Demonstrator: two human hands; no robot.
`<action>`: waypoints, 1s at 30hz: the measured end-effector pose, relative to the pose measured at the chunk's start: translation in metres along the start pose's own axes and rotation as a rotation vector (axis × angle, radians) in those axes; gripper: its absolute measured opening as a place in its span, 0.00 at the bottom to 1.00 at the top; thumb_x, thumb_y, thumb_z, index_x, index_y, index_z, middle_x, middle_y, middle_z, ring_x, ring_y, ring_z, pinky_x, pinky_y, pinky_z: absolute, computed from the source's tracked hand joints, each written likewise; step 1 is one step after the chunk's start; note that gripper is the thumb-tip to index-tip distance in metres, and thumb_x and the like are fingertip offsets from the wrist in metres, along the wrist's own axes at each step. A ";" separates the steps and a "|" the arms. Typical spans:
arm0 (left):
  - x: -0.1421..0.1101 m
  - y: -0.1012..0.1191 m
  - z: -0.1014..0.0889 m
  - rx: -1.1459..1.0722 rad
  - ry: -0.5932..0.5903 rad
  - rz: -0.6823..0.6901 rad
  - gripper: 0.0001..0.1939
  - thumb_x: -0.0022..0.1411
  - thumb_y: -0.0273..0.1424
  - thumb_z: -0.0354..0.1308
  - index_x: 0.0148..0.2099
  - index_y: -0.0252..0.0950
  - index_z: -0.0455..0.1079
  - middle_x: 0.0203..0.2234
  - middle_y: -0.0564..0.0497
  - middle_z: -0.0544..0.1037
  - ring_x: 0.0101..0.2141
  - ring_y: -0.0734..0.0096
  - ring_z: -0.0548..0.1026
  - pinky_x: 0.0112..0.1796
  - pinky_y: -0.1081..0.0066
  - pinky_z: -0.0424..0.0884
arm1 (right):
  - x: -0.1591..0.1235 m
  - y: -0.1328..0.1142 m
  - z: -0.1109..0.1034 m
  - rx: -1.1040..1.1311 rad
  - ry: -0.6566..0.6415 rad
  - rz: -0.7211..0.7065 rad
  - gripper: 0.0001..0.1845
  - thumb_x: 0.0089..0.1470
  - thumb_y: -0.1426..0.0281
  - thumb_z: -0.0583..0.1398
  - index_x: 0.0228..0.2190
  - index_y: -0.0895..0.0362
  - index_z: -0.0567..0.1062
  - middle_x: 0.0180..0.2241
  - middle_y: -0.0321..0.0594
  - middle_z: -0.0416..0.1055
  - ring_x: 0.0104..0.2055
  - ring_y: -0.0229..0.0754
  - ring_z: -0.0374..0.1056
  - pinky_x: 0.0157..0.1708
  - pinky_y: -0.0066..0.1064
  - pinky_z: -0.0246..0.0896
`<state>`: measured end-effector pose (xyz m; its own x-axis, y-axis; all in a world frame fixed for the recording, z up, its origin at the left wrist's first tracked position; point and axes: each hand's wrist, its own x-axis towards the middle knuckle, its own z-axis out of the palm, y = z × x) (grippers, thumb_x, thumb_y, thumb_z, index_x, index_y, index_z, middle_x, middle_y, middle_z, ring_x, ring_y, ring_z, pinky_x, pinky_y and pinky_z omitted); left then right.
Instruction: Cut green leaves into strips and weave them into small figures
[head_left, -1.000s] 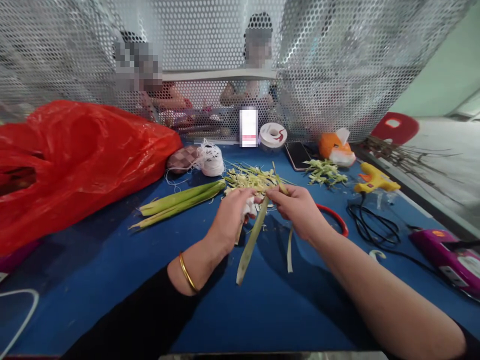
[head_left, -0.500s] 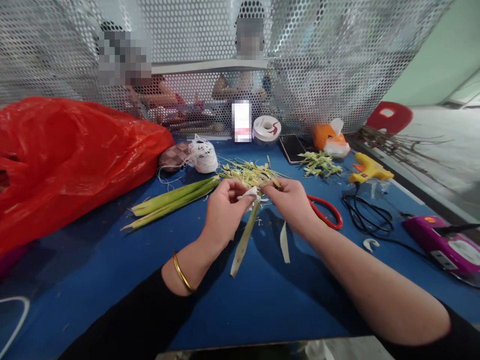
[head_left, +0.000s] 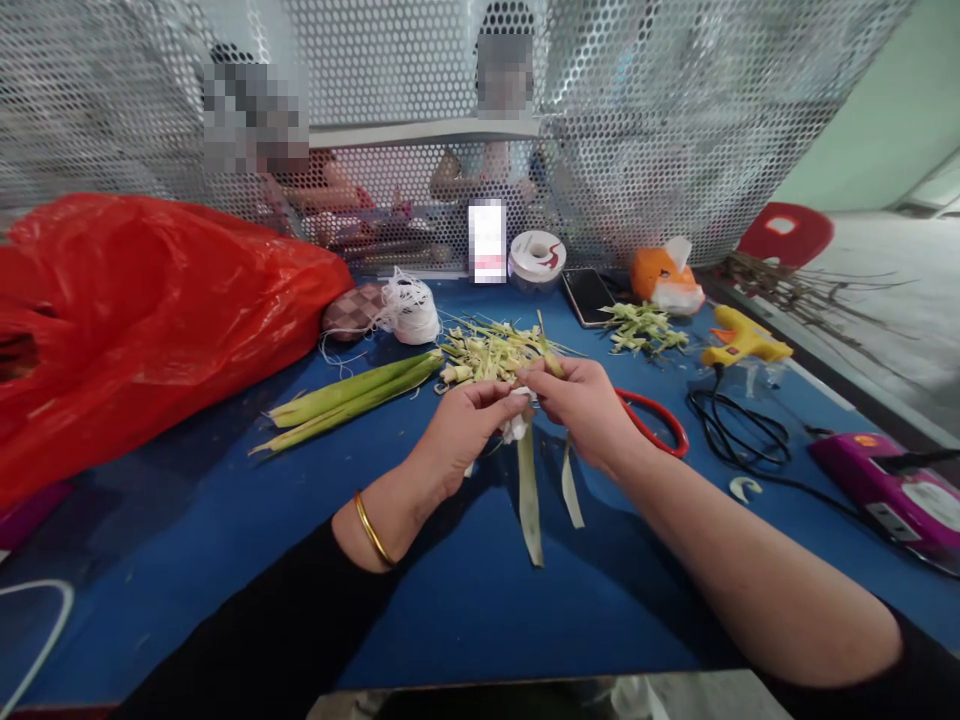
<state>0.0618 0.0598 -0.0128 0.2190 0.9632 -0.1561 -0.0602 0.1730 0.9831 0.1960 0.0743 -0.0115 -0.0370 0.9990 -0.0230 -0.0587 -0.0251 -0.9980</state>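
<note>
My left hand [head_left: 465,430] is closed in a pinch on a crumpled white tissue [head_left: 516,428]. Right beside it, with the fingertips nearly meeting, my right hand [head_left: 581,405] grips a green leaf strip [head_left: 553,362] whose end pokes up above the fingers. A long pale leaf strip [head_left: 529,505] hangs below the tissue, and a shorter leaf strip [head_left: 572,490] lies under my right hand. Behind the fingers is a pile of yellow-green leaf pieces [head_left: 487,350]. Red-handled scissors [head_left: 664,420] are partly hidden by my right hand.
Long green leaves [head_left: 352,395] lie at left near white string [head_left: 412,310] and a red plastic bag [head_left: 165,320]. At right are a yellow glue gun [head_left: 746,340], a purple power strip [head_left: 885,490], a phone [head_left: 589,297] and a tissue pack [head_left: 666,278]. People sit behind the perforated screen.
My left hand has moved right and slightly down with the tissue, closer to my right hand. The long leaf strip's lower end has swung to the right.
</note>
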 end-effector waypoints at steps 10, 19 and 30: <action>-0.003 0.004 -0.003 0.014 -0.051 -0.136 0.11 0.47 0.36 0.66 0.27 0.34 0.72 0.21 0.53 0.74 0.20 0.79 0.64 0.24 0.76 0.56 | -0.001 -0.001 0.000 0.056 0.131 -0.055 0.11 0.41 0.66 0.64 0.15 0.56 0.68 0.12 0.25 0.52 0.16 0.29 0.42 0.17 0.28 0.36; -0.009 0.005 0.001 0.056 -0.100 -0.175 0.08 0.46 0.34 0.64 0.27 0.34 0.72 0.20 0.52 0.76 0.22 0.76 0.70 0.25 0.76 0.61 | 0.004 -0.014 -0.013 0.130 0.249 -0.094 0.10 0.39 0.67 0.65 0.17 0.57 0.69 0.11 0.25 0.51 0.14 0.28 0.40 0.15 0.27 0.32; -0.020 0.015 0.005 0.105 -0.188 -0.154 0.10 0.49 0.36 0.63 0.28 0.34 0.70 0.19 0.54 0.73 0.21 0.77 0.69 0.25 0.76 0.64 | 0.010 -0.041 -0.043 0.251 0.421 -0.253 0.09 0.39 0.67 0.65 0.17 0.57 0.70 0.12 0.24 0.49 0.13 0.28 0.39 0.13 0.26 0.31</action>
<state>0.0619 0.0425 0.0052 0.3953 0.8702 -0.2940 0.0875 0.2829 0.9551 0.2408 0.0872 0.0263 0.4085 0.9016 0.1423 -0.2522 0.2613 -0.9317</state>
